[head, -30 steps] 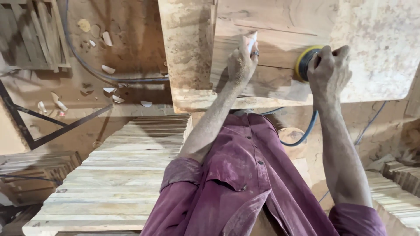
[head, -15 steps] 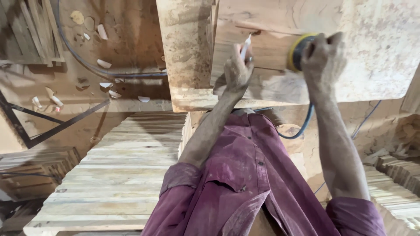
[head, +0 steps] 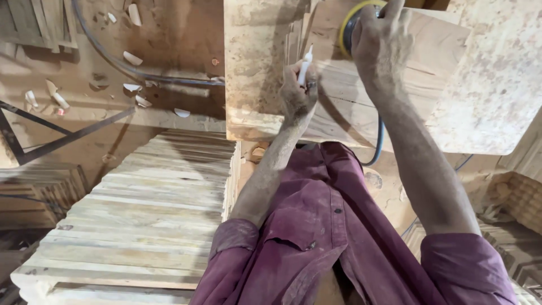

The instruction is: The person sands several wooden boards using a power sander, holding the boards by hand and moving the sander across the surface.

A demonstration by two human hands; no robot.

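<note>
Gripping one round sander (head: 351, 22) with a yellow pad rim, the right hand (head: 381, 42) covers the tool from above at about one o'clock in the view, fingers wrapped over its top so that only the rim and a dark edge show at the hand's nine o'clock side. The sander sits flat on one wooden board (head: 361, 96), which rests on a dusty workbench (head: 491, 85). One blue cord (head: 379, 141) drops from under the right wrist toward six o'clock.

At the sander's seven o'clock, just beside it, the left hand (head: 297, 96) is closed around one thin white stick (head: 305, 65), which points up toward twelve o'clock; the knuckles press on the board. Both forearms reach straight up from maroon sleeves (head: 316, 243), dusted with sawdust, the right arm nearly extended, the left bent slightly inward.

One stack of pale wooden slats (head: 141, 214) lies at eight o'clock, well apart from the hands. One dark hose (head: 141, 70) curves across the floor at ten o'clock, among several pale wood chips (head: 132, 57).
</note>
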